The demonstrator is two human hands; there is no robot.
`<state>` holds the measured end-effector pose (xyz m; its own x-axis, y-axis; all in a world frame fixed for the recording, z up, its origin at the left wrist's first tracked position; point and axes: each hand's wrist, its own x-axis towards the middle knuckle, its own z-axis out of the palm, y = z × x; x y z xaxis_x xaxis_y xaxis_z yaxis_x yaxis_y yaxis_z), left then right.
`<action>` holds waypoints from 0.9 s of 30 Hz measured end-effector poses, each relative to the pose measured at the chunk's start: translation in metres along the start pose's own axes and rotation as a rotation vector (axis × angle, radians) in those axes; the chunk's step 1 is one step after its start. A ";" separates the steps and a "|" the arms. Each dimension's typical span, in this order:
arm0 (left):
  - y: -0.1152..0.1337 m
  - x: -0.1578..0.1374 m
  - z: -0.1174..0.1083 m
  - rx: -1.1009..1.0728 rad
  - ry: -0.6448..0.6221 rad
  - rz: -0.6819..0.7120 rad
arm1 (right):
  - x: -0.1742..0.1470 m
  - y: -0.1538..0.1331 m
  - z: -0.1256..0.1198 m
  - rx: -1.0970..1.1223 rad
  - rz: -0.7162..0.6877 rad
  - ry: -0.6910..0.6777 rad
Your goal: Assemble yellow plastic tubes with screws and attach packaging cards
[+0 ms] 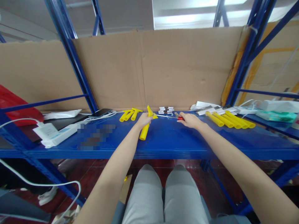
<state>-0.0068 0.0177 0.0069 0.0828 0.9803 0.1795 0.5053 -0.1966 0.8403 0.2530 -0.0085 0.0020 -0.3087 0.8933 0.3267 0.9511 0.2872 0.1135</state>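
My left hand [144,119] is closed around a yellow T-shaped tool with a tubular handle [144,133], held tilted over the blue shelf top, its head up and its handle end toward me. My right hand [190,120] is wrapped around the red handle of a screwdriver [180,118]. The thin metal shaft points left, and its tip reaches the head of the yellow tool beside my left fingers. Whether the tip sits in a screw is too small to tell. Several small white-and-black packets [166,110] lie stacked just behind the shaft.
More yellow T-shaped tools [129,115] lie left of my left hand. Several yellow handles with white cards [225,119] lie in a row at the right. A power strip [61,135] with cables stands at the left. A cardboard sheet [177,68] walls off the back between blue posts.
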 end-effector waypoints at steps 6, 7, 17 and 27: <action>-0.002 0.002 0.000 0.018 -0.004 0.003 | 0.003 0.003 0.007 0.079 -0.038 0.029; -0.002 0.002 0.000 0.015 0.000 0.004 | 0.004 0.003 0.008 0.079 -0.060 0.039; 0.003 -0.002 0.001 0.007 0.008 0.004 | 0.000 0.001 0.003 0.005 0.011 0.002; 0.003 -0.003 0.000 0.004 0.006 0.012 | 0.002 0.004 0.006 0.027 -0.078 0.030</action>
<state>-0.0055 0.0145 0.0086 0.0838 0.9778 0.1921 0.5074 -0.2078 0.8363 0.2556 -0.0033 -0.0020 -0.3819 0.8570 0.3461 0.9238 0.3653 0.1148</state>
